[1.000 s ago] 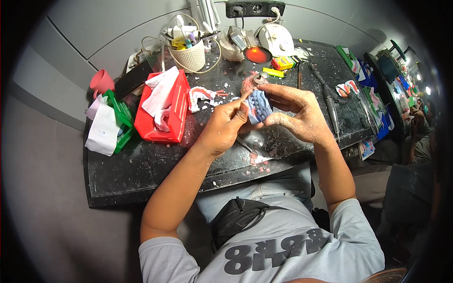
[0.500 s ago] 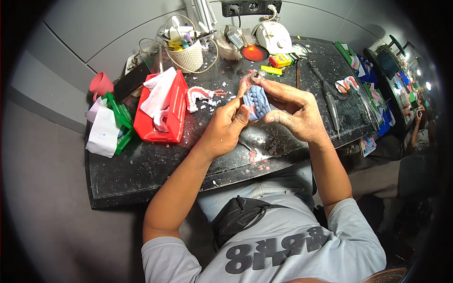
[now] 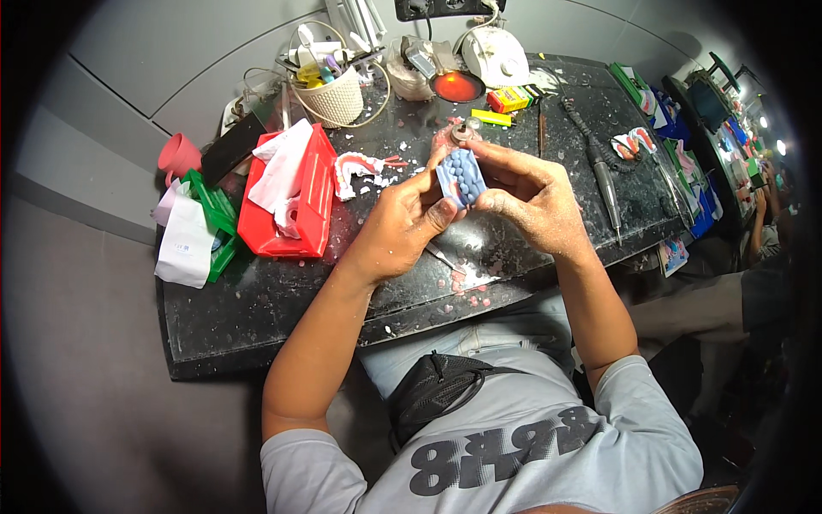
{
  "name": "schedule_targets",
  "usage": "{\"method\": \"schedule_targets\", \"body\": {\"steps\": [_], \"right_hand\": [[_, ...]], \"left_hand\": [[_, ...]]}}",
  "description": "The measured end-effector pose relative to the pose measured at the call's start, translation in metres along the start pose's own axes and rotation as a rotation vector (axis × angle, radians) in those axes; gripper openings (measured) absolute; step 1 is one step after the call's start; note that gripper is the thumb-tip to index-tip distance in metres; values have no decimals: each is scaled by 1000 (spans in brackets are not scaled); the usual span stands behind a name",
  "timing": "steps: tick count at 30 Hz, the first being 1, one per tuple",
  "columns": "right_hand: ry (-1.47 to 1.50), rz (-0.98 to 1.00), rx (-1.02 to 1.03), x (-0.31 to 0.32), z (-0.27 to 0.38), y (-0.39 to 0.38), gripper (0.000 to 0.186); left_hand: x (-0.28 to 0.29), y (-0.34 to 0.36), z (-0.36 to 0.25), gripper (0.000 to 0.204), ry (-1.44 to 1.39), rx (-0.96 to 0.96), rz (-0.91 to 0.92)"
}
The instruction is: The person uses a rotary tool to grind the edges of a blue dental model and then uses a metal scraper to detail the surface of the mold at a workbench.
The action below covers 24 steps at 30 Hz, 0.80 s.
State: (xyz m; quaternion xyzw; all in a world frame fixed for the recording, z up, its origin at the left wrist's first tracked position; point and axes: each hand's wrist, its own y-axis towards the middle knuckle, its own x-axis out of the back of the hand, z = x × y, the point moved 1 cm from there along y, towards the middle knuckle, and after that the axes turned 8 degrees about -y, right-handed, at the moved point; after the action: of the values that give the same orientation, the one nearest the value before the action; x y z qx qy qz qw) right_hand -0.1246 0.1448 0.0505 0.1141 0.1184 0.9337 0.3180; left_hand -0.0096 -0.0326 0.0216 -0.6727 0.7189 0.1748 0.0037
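Observation:
Both hands hold a blue-grey block of moulded teeth (image 3: 462, 178) above the black worktop, its tooth rows turned up toward me. My left hand (image 3: 404, 224) grips its left side, with the thumb at the lower edge. On the other side my right hand (image 3: 541, 201) has its thumb at the lower right corner and its fingers along the top; white dust coats it. Just beyond the block sits a small round metal piece (image 3: 463, 132) with pink material around it. A thin metal tool (image 3: 443, 259) lies below my left hand among pink scraps.
To the left stand a red bin (image 3: 320, 206) with papers and a green bin (image 3: 224, 214). A white dental model with red wax (image 3: 353, 171) lies beside them. At the back are a woven basket (image 3: 332, 98), an orange-red dish (image 3: 457, 86) and a white device (image 3: 497, 62). A corded handpiece (image 3: 604, 184) lies right.
My right hand has shifted slightly left, its thumb closer against the block. The block has tilted a little, and both hands still hold it. The whole view has shifted slightly.

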Motion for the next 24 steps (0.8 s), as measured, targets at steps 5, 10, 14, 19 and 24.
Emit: {"method": "schedule_targets", "body": {"steps": [5, 10, 14, 19, 24], "right_hand": [[-40, 7, 0, 3, -4, 0, 60], [9, 5, -158, 3, 0, 2, 59], [7, -8, -51, 3, -11, -2, 59], [47, -17, -13, 4, -11, -2, 59], [59, -30, -14, 3, -16, -5, 62]], "left_hand": [[0, 0, 5, 74, -82, 74, -63], [-1, 0, 7, 82, -53, 67, -96], [-1, 0, 8, 86, -67, 81, -102], [-10, -2, 3, 73, -107, 47, -143], [-11, -1, 4, 76, -7, -22, -160]]}}
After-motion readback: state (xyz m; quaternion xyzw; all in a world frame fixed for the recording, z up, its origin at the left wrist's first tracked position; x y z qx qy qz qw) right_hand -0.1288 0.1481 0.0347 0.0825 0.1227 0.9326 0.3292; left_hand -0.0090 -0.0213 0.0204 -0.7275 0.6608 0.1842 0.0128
